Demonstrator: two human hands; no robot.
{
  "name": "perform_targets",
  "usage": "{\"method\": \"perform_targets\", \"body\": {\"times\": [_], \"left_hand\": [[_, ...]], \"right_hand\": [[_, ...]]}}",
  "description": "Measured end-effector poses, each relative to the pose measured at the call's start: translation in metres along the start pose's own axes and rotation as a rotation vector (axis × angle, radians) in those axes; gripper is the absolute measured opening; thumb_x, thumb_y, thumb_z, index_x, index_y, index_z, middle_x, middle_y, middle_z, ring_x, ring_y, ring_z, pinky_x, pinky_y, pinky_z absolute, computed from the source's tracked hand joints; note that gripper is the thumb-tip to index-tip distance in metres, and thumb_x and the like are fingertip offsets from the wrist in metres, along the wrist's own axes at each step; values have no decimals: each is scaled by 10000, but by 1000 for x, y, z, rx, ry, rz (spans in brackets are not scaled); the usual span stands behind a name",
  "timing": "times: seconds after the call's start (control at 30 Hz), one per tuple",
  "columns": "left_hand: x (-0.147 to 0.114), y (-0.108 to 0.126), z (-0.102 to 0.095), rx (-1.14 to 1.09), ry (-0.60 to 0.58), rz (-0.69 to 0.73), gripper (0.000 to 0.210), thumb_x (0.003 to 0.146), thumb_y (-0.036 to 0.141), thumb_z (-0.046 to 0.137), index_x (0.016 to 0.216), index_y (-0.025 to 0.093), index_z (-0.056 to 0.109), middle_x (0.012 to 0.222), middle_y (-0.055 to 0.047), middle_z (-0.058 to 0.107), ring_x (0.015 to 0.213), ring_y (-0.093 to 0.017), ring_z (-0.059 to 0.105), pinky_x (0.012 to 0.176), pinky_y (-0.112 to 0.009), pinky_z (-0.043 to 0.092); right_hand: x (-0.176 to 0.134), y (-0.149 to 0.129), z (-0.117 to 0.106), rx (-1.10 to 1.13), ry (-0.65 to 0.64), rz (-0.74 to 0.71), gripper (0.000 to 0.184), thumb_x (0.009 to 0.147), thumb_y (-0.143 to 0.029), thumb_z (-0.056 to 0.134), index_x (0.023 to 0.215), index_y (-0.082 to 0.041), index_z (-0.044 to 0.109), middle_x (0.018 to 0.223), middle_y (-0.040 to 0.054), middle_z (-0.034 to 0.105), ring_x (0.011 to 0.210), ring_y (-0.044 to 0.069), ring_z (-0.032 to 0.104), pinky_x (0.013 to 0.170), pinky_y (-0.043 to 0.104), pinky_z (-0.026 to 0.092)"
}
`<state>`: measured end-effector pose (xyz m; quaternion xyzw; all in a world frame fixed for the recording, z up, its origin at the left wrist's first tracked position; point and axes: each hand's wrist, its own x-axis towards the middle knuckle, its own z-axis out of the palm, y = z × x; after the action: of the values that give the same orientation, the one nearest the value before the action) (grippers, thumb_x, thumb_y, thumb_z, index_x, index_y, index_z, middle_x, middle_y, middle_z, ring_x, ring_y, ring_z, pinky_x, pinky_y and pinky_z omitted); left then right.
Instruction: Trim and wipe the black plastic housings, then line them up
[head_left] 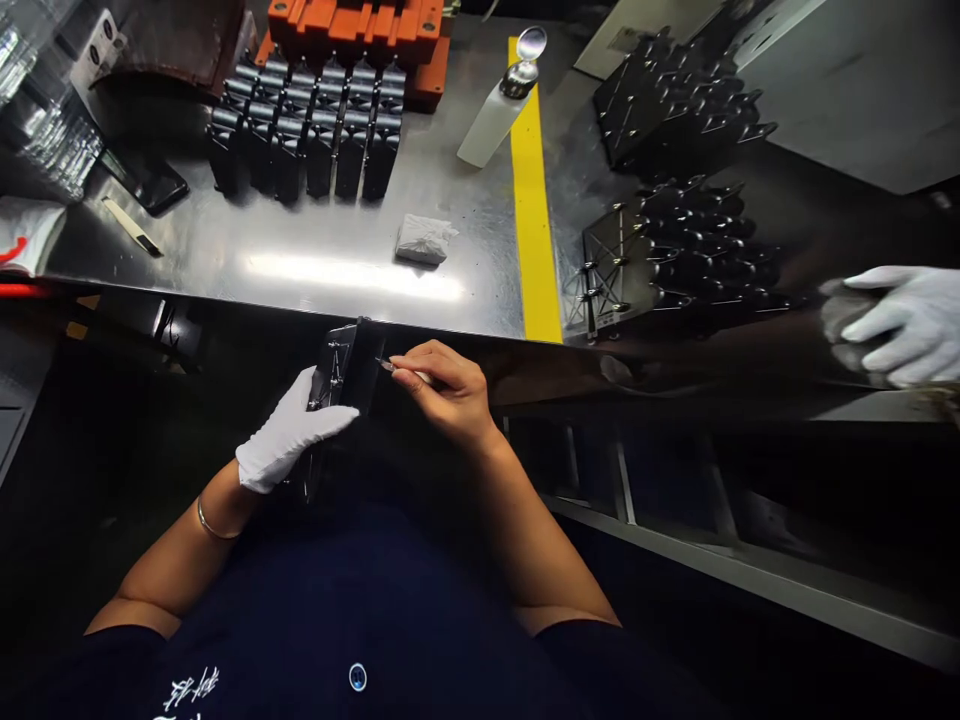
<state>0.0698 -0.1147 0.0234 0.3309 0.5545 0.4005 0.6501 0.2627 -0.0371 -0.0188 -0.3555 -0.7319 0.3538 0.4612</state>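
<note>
In my white-gloved left hand (289,430) is a glossy black molded part (339,365), held upright just below the table's front edge. The gloved thumb lies across its near side, and the fingers go behind it. My bare right hand (446,390) pinches a slim, pale-handled craft knife (385,365) between thumb and fingertips. Its dark, pointed tip faces the black part; whether it touches the surface cannot be made out. Beyond both hands, a folded white cloth (424,238) lies on the metal table (315,245).
Black parts (322,130) stand in rows before an orange fixture (360,25). A white bottle (495,120) stands by yellow tape (534,210). More black parts (697,250) are stacked to the right, near another person's gloved hand (907,325). A cream-handled tool (129,224) lies left.
</note>
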Motion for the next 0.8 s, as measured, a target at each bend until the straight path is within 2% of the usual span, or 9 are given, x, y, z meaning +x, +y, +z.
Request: {"method": "perform_targets", "body": {"times": [0.07, 0.13, 0.23, 0.37, 0.5, 0.6, 0.7, 0.8], "left_hand": [[-5, -2, -5, 21, -69, -58, 538, 690, 398, 760, 1143, 197, 552, 1020, -31, 573, 916, -180, 535, 791, -307, 454], [-8, -3, -12, 9, -165, -107, 518, 699, 402, 747, 1140, 206, 559, 982, -26, 577, 853, -169, 535, 736, -295, 452], [-11, -4, -21, -61, -276, -170, 420, 750, 435, 684, 1087, 213, 567, 866, -13, 579, 696, -138, 521, 628, -277, 431], [-12, -3, -29, -84, -333, -224, 416, 758, 462, 657, 1080, 212, 576, 802, -15, 583, 594, -128, 488, 555, -275, 399], [-9, 0, -36, 39, -410, -207, 473, 705, 439, 713, 1109, 210, 623, 852, -23, 594, 700, -155, 514, 635, -281, 426], [-6, 0, -39, 120, -454, -216, 410, 701, 423, 713, 1051, 216, 659, 958, -41, 619, 858, -197, 549, 752, -303, 446], [-6, -3, -37, 109, -530, -343, 371, 673, 419, 726, 972, 209, 662, 886, -32, 633, 785, -188, 569, 702, -306, 463], [-8, -9, -32, -82, -573, -537, 474, 681, 509, 662, 1036, 199, 618, 755, -24, 614, 556, -160, 552, 510, -295, 438]], "right_hand": [[7, 3, -8, -56, 54, 3, 99, 831, -270, 654, 859, -248, 746, 744, 29, 690, 697, 148, 633, 650, 305, 529], [11, 1, -17, -84, 52, -19, 102, 831, -253, 655, 877, -250, 746, 760, 33, 694, 711, 150, 637, 664, 306, 527], [10, -8, -29, -67, -102, -66, 120, 821, -245, 667, 911, -250, 747, 751, 32, 676, 672, 138, 623, 584, 270, 501], [12, -17, -44, -97, -346, -84, 137, 829, -292, 667, 929, -249, 750, 762, 31, 657, 602, 106, 592, 507, 229, 447], [22, -25, -55, -213, -519, -169, 149, 859, -336, 638, 935, -266, 745, 776, 26, 665, 618, 105, 592, 528, 227, 440], [30, -29, -59, -264, -624, -235, 154, 871, -348, 622, 932, -282, 748, 763, 20, 666, 632, 110, 593, 533, 229, 426], [33, -26, -56, -255, -647, -251, 136, 855, -347, 642, 909, -295, 755, 735, 14, 664, 621, 113, 583, 542, 241, 420], [30, -16, -45, -173, -555, -189, 121, 826, -371, 671, 873, -302, 759, 747, 16, 684, 636, 124, 599, 567, 257, 456]]}}
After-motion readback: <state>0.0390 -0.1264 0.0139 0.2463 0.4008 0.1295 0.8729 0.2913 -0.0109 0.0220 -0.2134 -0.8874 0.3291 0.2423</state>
